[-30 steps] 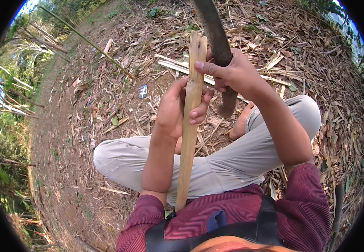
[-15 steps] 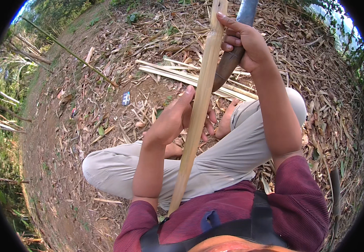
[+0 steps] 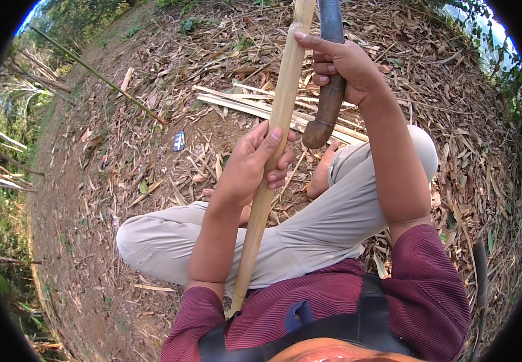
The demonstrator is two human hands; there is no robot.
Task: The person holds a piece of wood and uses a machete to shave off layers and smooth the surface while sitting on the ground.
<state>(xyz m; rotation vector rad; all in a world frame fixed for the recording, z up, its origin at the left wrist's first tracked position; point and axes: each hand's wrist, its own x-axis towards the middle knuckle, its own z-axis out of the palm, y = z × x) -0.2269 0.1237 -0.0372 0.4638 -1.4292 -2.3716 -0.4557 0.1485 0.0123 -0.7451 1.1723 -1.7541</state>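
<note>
A long pale bamboo strip (image 3: 253,235) slants from my waist up past the top edge of the view. Around its middle my left hand (image 3: 252,163) is closed, thumb across the front face. My right hand (image 3: 352,71) grips the brown wooden handle of a machete (image 3: 327,111), whose knobbed butt points down toward me. The machete's grey blade runs out of view at the top. My right forefinger reaches over and touches the strip near a node. Beyond my hands, several split bamboo strips (image 3: 227,100) lie on the ground.
My crossed legs (image 3: 357,199) in light trousers sit beneath the strip. Dry leaves and shavings cover the soil. A small blue packet (image 3: 179,141) lies to the left. A thin green pole (image 3: 95,69) leans at the far left, and a grey stick (image 3: 481,271) lies at the right.
My left hand has closed around the bamboo strip, after being loosely beside it. The strip has shifted slightly left. The machete has swung more upright, its butt now apart from the strip.
</note>
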